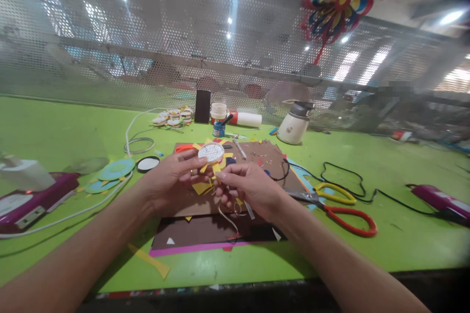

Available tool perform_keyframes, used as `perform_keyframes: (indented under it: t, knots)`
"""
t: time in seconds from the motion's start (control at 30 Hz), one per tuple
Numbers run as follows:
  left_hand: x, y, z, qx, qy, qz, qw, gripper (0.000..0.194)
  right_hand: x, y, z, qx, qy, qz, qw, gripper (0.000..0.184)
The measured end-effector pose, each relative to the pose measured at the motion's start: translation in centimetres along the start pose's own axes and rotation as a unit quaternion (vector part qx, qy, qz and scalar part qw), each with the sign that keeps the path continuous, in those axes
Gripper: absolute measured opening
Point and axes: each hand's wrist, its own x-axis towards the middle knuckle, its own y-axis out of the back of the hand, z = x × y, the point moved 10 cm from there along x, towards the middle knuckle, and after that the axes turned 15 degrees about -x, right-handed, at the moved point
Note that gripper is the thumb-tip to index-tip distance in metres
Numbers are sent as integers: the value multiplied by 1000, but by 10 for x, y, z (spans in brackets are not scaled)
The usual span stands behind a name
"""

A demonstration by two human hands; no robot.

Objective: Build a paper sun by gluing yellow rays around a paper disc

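Observation:
My left hand (pixel 179 172) grips the rim of a small round white disc (pixel 210 153) with a grid pattern, from which yellow paper strips stick out around the edge. Close beside it, my right hand (pixel 242 183) pinches a yellow paper strip (pixel 216 169) at the disc's lower edge. Both hands are over a brown board (pixel 257 149) strewn with paper scraps. A thin pale wire (pixel 228 219) hangs below my fingers. Large scissors (pixel 326 200) with one yellow and one red handle lie to the right of my right hand.
Purple power strips (pixel 44 200) (pixel 440 200) lie at both sides, with cables across the green table (pixel 385 161). Blue paper rings (pixel 116 169) lie at left. Behind stand a phone (pixel 202 106), a blue jar (pixel 219 129), a white jug (pixel 293 124) and several small round pieces (pixel 174 116).

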Motion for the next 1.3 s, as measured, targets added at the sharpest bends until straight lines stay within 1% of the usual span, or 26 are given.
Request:
perform_keyframes:
  t: [0.1, 0.2, 0.47, 0.6, 0.7, 0.73, 0.8, 0.9, 0.97, 1.0, 1.07, 1.13, 1.3]
  knots:
    - [-1, -3, -2, -9, 6, -9, 1000, 24, 0, -1, 1, 2, -4, -2, 1000, 27]
    - [-2, -3, -2, -14, 11, 0, 1000, 24, -1, -1, 0, 4, -1, -4, 1000, 29]
    - [-4, -5, 1, -32, 16, -2, 999, 23, -2, -2, 2, -35, -17, 4, 999, 27]
    - [-2, 0, 1, -23, 15, 11, 1000, 28, -4, -2, 1, -74, -23, 6, 997, 27]
    - [0, 0, 2, 0, 6, 1, 1000, 26, -3, -1, -1, -129, -14, 7, 992, 32]
    - [1, 0, 2, 7, 3, -8, 1000, 26, -2, 1, -2, -154, -11, 18, 988, 35]
    - [2, -2, 3, 19, -8, -27, 999, 26, -1, 12, -5, -219, 0, 69, 973, 44]
    - [5, -2, 9, 44, -37, -44, 997, 29, -4, 35, -19, -306, 43, 188, 932, 54]
    - [7, 0, 9, 65, -43, -46, 996, 31, -9, 47, -29, -317, 69, 249, 912, 57]
    - [9, 2, 9, 76, -41, -44, 995, 33, -11, 52, -31, -308, 73, 268, 910, 58]
    - [11, 8, 9, 95, -37, -32, 994, 34, -12, 59, -31, -282, 74, 284, 913, 59]
    - [13, 14, 11, 115, -45, -13, 992, 34, -10, 62, -32, -276, 86, 284, 914, 57]
    - [12, 26, 28, 148, -110, 38, 982, 32, 1, 53, -28, -323, 130, 250, 903, 49]
